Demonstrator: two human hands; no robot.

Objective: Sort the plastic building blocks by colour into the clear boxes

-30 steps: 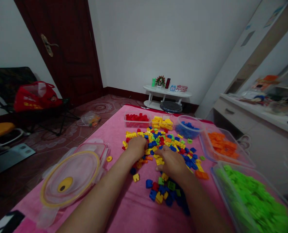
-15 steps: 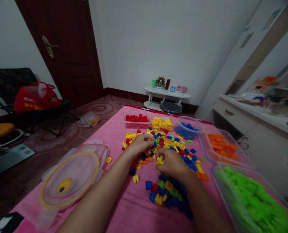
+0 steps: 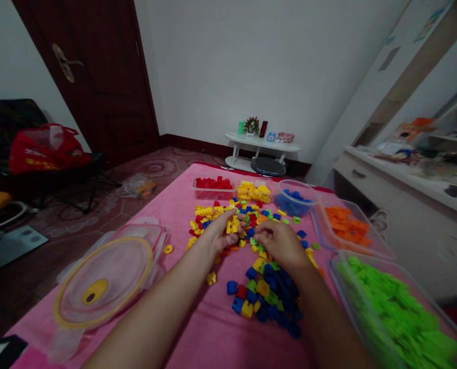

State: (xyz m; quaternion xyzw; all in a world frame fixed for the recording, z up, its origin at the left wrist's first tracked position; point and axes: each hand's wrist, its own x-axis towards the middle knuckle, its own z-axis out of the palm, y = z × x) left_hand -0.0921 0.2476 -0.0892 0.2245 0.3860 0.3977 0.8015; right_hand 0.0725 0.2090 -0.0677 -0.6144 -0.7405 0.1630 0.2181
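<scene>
Yellow toy building blocks (image 3: 233, 224) rest in the curled fingers of my left hand (image 3: 221, 233), over the left part of a mixed pile of blocks (image 3: 251, 210). My right hand (image 3: 280, 243) is just to its right, low over the pile, with thumb and fingers pinched together. Whatever is between those fingertips is too small to make out. A second heap of mostly blue blocks (image 3: 280, 289), with some red, green and yellow ones, lies nearer to me, partly behind my right forearm. One loose yellow block (image 3: 212, 278) sits near my left wrist.
Along the far edge stand tubs of red blocks (image 3: 214, 193), yellow blocks (image 3: 253, 192) and blue blocks (image 3: 295, 203). Tubs of orange blocks (image 3: 347, 228) and green blocks (image 3: 401, 307) line the right. Clear lids (image 3: 105, 282) are stacked on the pink cloth (image 3: 197, 323) at left.
The yellow blocks that were in my right hand now show in my left hand, which has turned its palm inward. My right hand has moved slightly right and up. The view has shifted slightly.
</scene>
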